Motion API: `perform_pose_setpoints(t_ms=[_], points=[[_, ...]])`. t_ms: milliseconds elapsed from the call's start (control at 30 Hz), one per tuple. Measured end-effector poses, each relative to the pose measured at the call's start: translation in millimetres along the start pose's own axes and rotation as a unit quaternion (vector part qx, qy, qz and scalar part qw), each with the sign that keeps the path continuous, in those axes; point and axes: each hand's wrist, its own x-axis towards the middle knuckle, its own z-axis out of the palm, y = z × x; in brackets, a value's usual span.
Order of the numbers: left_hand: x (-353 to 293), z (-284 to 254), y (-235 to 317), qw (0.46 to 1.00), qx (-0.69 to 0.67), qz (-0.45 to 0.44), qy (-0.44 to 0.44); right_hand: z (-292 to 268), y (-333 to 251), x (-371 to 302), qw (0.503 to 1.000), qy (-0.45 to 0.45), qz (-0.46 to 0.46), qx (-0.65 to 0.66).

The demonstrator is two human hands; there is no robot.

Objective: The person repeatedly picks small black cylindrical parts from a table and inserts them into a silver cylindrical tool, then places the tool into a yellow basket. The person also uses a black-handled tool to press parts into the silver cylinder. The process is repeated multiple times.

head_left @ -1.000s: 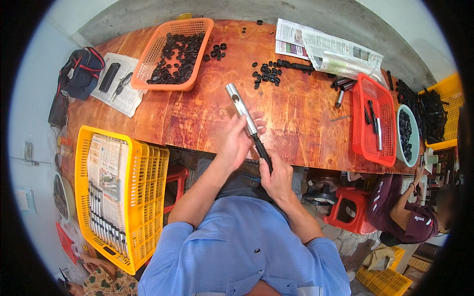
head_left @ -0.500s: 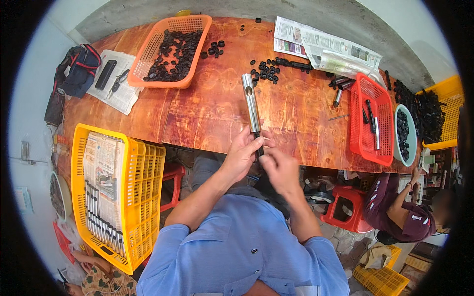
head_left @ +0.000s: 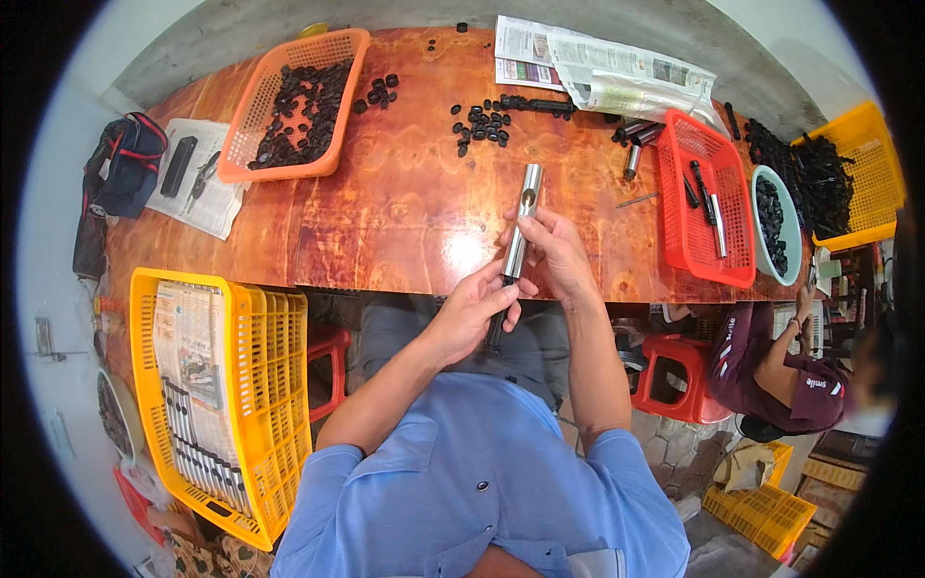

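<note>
Both my hands hold one long metal tube (head_left: 521, 217) with a black lower end over the near edge of the wooden table (head_left: 385, 222). My left hand (head_left: 479, 306) grips the tube's lower part. Higher up, my right hand (head_left: 556, 250) wraps the silver middle, and the top sticks out past my fingers. A scatter of small black parts (head_left: 482, 123) lies farther back on the table.
An orange basket (head_left: 293, 101) of black parts stands at the back left, a red basket (head_left: 706, 197) with tubes at the right. A yellow crate (head_left: 217, 385) lined with newspaper and rows of tubes sits at my left. Another person (head_left: 780, 371) sits at the right.
The tube has swung from leaning left to nearly upright and come closer to me. My right hand has moved up from below the tube to its middle.
</note>
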Motion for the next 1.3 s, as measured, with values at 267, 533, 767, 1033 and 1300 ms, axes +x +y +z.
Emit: perform_pose_setpoints(t_ms=[267, 533, 767, 1033, 1300], points=[[-1, -1, -5, 0.999, 0.023, -0.001, 0.025, -4, 9, -2, 1.000, 0.011, -0.011, 0.012], [4, 4, -8, 0.993, 0.104, 0.029, 0.057, -1, 10, -5, 0.999, 0.033, -0.017, 0.003], [3, 3, -12, 0.990, 0.109, 0.041, 0.075, 0, 10, -6, 0.999, 0.033, -0.020, -0.020], [5, -3, -9, 0.999, -0.006, -0.002, 0.044, 5, 10, -12, 1.000, 0.003, 0.007, -0.005], [9, -7, 18, 0.980, -0.021, 0.139, 0.138, 20, 44, -41, 0.992, -0.030, -0.088, -0.089]])
